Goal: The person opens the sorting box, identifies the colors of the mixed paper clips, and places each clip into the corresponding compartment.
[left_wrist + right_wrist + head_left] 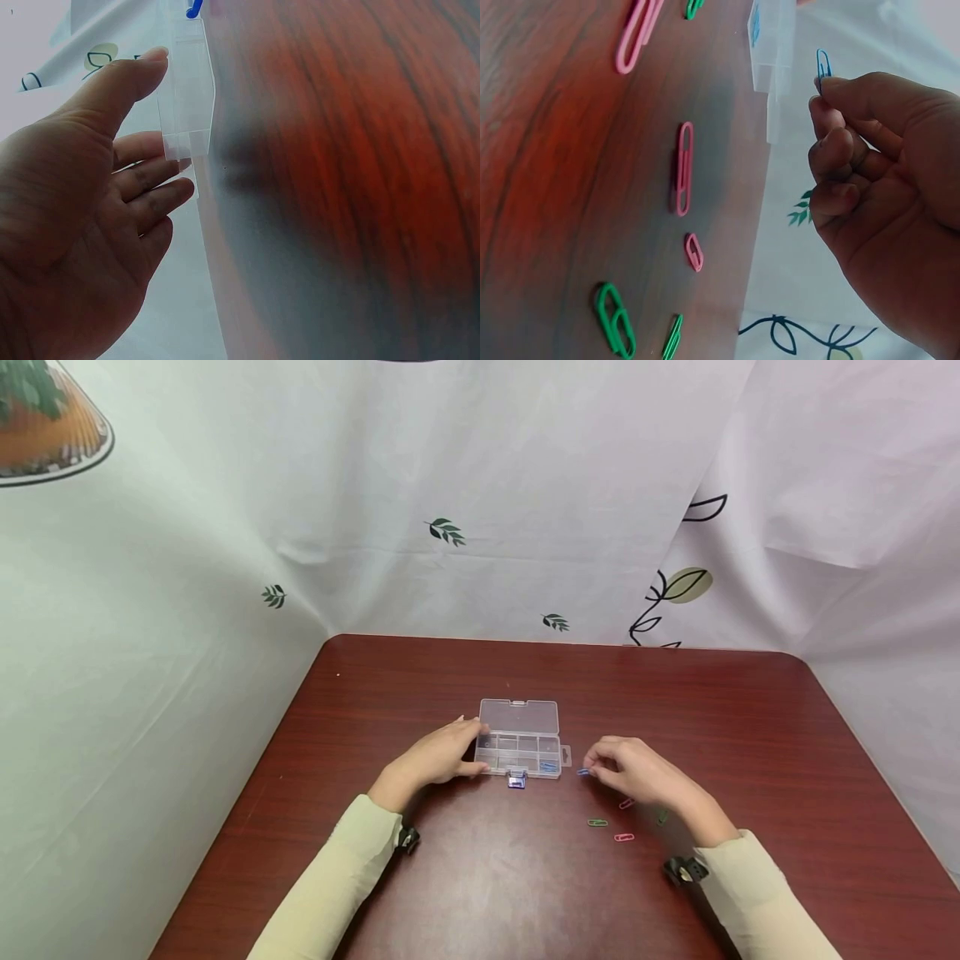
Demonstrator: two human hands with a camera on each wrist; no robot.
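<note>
A clear plastic compartment box (501, 762) lies on the table with its lid (519, 717) folded back. My left hand (442, 755) grips its left end, thumb at the front corner and fingers toward the back. Several blue paper clips (549, 767) lie in the front right compartment. A blue clasp (517, 780) sticks out at the box's front. Right of the box, my right hand (636, 768) pinches one blue paper clip (823, 67) between thumb and forefinger, its remaining fingers curled in.
Loose pink paper clips (624, 837) and green paper clips (597, 822) are scattered on the dark red wooden table (480, 877) in front of and below my right hand. A clear hanging tab (566, 756) juts from the box's right side. White patterned cloth (480, 485) encloses the table's back and sides.
</note>
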